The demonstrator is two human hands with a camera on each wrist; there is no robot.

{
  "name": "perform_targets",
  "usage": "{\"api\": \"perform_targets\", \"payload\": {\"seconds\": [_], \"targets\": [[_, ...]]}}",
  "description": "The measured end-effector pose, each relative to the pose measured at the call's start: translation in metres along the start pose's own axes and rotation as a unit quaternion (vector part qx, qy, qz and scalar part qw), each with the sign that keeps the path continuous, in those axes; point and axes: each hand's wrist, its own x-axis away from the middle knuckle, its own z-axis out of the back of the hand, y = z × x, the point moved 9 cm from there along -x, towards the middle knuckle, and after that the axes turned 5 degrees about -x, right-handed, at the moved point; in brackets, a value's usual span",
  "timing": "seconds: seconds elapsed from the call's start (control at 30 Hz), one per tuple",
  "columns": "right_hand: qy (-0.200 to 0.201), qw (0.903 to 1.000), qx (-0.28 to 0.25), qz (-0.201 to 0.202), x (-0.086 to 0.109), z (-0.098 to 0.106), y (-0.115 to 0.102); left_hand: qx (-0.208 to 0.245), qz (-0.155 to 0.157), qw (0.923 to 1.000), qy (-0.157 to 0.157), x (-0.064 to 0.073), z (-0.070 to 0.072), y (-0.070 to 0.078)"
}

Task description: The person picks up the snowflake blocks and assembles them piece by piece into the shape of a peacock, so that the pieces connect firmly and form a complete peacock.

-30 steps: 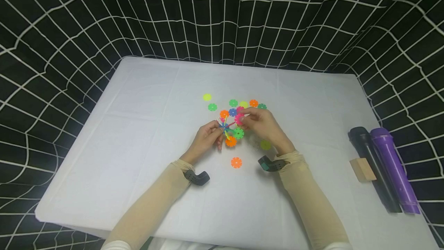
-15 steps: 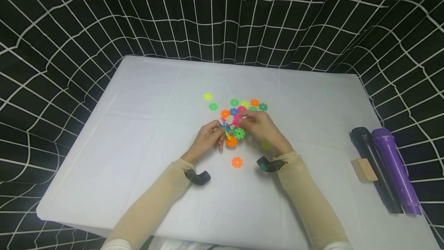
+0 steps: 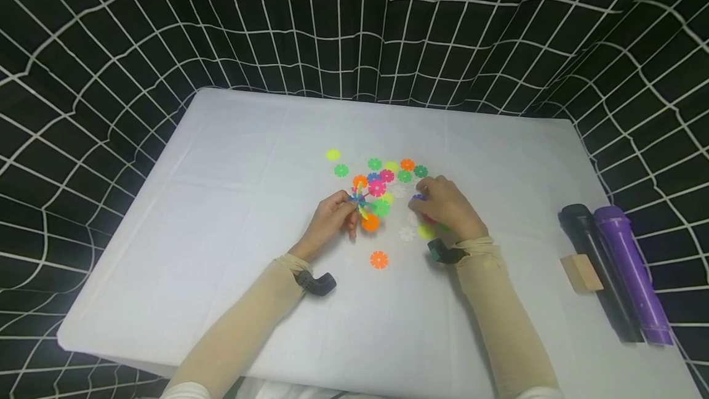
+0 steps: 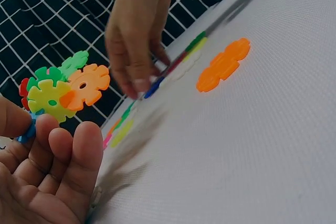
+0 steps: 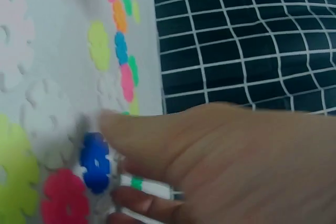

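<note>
My left hand [image 3: 327, 220] pinches a blue notched disc [image 4: 26, 131] between thumb and fingers. Slotted together with it is a cluster of plastic snowflake discs: a yellow disc [image 4: 47, 100], an orange disc [image 4: 90, 86], green ones and a pink disc [image 3: 377, 188]. This cluster is held above the table. Farther right, my right hand [image 3: 447, 205] hangs low over loose discs, palm down. Its thumb and fingers are spread around a loose dark blue disc [image 5: 96, 162] lying on the cloth. A red disc [image 5: 65, 198] and white discs lie beside that blue one.
Several loose discs are scattered behind the hands, among them a yellow disc [image 3: 333, 154] and an orange disc [image 3: 407, 165]. Another orange disc [image 3: 379, 260] lies nearer. At the right stand a wooden block [image 3: 581, 273], a black tube [image 3: 600, 273] and a purple tube [image 3: 631, 273].
My right hand has let go of the pink disc, now on the cluster, and moved right to the loose discs. My left hand stays in place, still holding the cluster.
</note>
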Motion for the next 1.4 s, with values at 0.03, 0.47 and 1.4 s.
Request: {"api": "perform_targets", "payload": {"seconds": [0.03,0.47,1.4], "targets": [[-0.004,0.9999,0.011,-0.005,0.001,0.000,0.001,0.000,-0.002,1.0000,-0.001,0.000,0.000,0.000],[-0.025,0.9982,-0.042,-0.033,-0.002,-0.004,0.009,0.006,0.026,0.9995,0.014,0.003,0.004,-0.006],[0.059,0.9675,-0.197,0.146,0.032,0.001,-0.089,-0.101,-0.013,0.9942,-0.036,0.003,-0.011,0.002]]}}
